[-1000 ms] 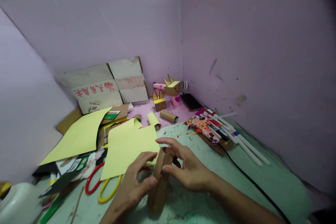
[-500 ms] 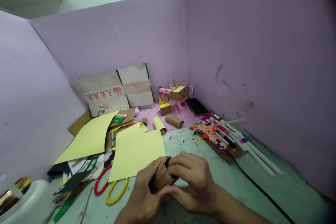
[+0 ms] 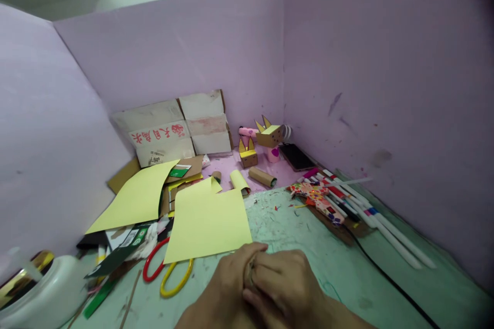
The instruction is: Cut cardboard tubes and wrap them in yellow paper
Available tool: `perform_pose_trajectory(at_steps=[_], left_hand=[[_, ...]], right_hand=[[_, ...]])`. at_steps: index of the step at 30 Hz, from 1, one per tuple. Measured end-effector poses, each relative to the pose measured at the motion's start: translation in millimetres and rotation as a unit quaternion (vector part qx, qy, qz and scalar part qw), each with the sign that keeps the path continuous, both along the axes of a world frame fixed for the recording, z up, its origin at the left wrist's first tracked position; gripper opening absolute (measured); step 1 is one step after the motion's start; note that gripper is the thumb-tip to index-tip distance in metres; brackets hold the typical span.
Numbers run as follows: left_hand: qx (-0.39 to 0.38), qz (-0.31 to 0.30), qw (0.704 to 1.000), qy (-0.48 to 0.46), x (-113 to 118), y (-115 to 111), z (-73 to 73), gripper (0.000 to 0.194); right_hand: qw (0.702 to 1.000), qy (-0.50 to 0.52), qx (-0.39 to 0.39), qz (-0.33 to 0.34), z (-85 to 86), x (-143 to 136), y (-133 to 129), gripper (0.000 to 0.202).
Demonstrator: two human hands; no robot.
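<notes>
Your left hand (image 3: 227, 288) and your right hand (image 3: 287, 288) are pressed together at the near edge of the green table (image 3: 386, 277), both clenched around a small brown cardboard piece (image 3: 250, 274). Only a thin strip of this piece shows between your fingers; the rest is hidden inside the two fists, so its shape cannot be told.

Just beyond your left hand lies a yellow paper sheet (image 3: 210, 223), and its near edge almost touches your knuckles. Under the near left corner of this sheet are scissors (image 3: 165, 275) with one red and one yellow handle ring. Farther left is a second yellow sheet (image 3: 133, 198) on a pile of scraps, and a white bottle (image 3: 46, 295) stands at the near left corner.

On the right side, a row of markers (image 3: 370, 218) lies along the purple wall, with a black cable (image 3: 386, 280) running near them. At the far corner you have small cardboard figures (image 3: 266, 136), a phone (image 3: 296, 157), a cardboard tube (image 3: 262, 176) and a flattened box (image 3: 173, 131) leaning on the wall.
</notes>
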State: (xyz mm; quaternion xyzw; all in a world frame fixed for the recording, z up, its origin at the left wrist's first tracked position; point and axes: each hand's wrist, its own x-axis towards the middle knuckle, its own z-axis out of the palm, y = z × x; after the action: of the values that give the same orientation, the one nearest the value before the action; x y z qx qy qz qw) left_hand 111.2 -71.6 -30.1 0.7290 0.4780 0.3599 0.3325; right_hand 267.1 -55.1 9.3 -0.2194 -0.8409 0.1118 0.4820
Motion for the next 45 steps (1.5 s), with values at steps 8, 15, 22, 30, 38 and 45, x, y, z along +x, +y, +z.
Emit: perform_pose_trajectory(at_steps=[8, 15, 22, 30, 38, 45], left_hand=[[-0.005, 0.003, 1.000, 0.011, 3, -11, 43.8, 0.040], [-0.028, 0.002, 0.996, -0.089, 4, 9, 44.0, 0.040], [0.047, -0.085, 0.991, -0.095, -8, 1, 43.7, 0.020], [-0.017, -0.022, 0.973, -0.229, -16, 13, 34.0, 0.039], [-0.035, -0.111, 0.973, -0.200, -15, 13, 34.3, 0.061], [-0.137, -0.041, 0.978, -0.154, -26, 20, 37.7, 0.016]], right_hand=[[0.992, -0.023, 0.115, 0.038, 13.4, -12, 9, 0.034], [0.992, -0.117, -0.043, 0.000, 33.3, -12, 18, 0.013], [0.981, -0.103, 0.124, 0.110, 29.9, -30, 14, 0.020], [0.991, 0.057, -0.117, 0.009, 24.2, -8, 31, 0.053], [0.979, 0.054, -0.191, 0.050, -0.2, -13, 27, 0.045], [0.968, 0.091, -0.231, 0.024, -6.0, -12, 24, 0.039]])
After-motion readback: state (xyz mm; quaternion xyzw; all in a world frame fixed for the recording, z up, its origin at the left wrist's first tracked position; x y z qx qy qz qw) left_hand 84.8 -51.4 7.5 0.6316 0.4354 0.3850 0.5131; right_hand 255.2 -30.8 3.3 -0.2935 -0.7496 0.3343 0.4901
